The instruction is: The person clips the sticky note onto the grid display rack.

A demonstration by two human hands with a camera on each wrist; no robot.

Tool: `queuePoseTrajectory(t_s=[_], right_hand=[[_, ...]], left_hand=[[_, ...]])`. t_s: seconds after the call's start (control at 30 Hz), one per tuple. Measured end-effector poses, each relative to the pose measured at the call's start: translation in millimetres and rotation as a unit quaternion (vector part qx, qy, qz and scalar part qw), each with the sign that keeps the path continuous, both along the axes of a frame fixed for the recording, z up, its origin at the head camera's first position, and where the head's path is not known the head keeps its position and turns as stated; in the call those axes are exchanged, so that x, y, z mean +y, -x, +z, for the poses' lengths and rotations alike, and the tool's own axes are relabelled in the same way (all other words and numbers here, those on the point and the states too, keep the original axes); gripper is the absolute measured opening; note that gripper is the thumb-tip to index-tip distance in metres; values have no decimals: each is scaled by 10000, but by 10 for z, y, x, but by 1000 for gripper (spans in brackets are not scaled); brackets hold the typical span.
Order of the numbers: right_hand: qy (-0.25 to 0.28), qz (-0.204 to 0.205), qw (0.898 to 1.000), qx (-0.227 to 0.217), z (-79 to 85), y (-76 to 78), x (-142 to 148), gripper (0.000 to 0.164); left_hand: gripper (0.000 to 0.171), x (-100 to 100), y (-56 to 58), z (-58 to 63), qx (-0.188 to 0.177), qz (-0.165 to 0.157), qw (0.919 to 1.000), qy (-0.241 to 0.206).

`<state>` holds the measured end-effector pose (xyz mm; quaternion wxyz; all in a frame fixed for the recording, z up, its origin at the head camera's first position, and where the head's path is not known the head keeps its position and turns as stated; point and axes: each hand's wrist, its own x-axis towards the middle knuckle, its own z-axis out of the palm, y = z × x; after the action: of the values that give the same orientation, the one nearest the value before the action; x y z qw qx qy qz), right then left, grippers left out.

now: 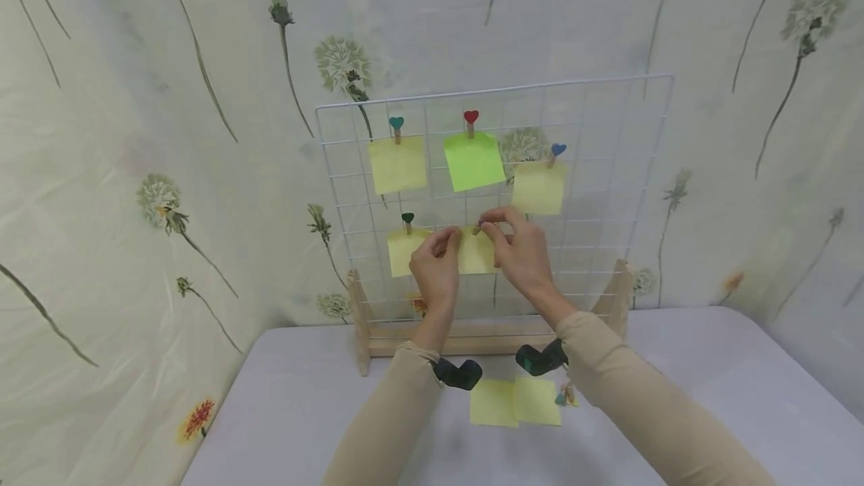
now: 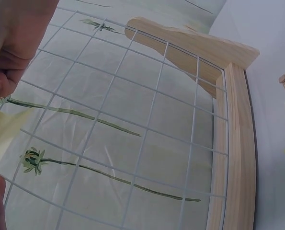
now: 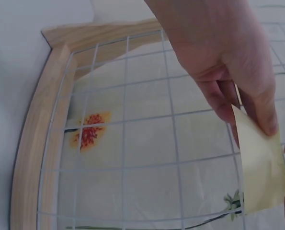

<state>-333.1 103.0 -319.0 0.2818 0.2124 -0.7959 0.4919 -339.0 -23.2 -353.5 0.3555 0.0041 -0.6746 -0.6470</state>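
Note:
My left hand [image 1: 435, 268] pinches the left edge of a pale yellow sticky note [image 1: 476, 255] against the white wire grid [image 1: 587, 227]. In the right wrist view the thumb and fingers of that hand lie on either side of the note [image 3: 262, 177]. With its fingertips my right hand [image 1: 525, 257] pinches a small wooden clothespin [image 1: 477, 229] at the note's top edge; the fingers partly cover it. Just left of my left hand, another yellow note [image 1: 403, 252] hangs from a clothespin with a dark green heart [image 1: 408, 217].
Higher on the grid hang a yellow note [image 1: 398, 165], a bright green note [image 1: 475, 162] and another yellow note [image 1: 538, 188], each under a heart clothespin. Wooden feet [image 1: 361, 325] support the grid. Loose yellow notes [image 1: 494, 403] and several clothespins [image 1: 568, 396] lie on the white table [image 1: 297, 411].

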Motion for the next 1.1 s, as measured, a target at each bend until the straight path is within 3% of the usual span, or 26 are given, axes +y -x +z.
queuePoseTrajectory(t_s=[0.27, 1.1], right_hand=[[-44, -120, 9998, 175, 17, 82, -33, 13], [-105, -399, 9983, 415, 44, 183, -121, 12]], left_hand=[[13, 2, -16, 18, -147, -40, 9998, -120], [14, 14, 26, 17, -150, 48, 9999, 13]])
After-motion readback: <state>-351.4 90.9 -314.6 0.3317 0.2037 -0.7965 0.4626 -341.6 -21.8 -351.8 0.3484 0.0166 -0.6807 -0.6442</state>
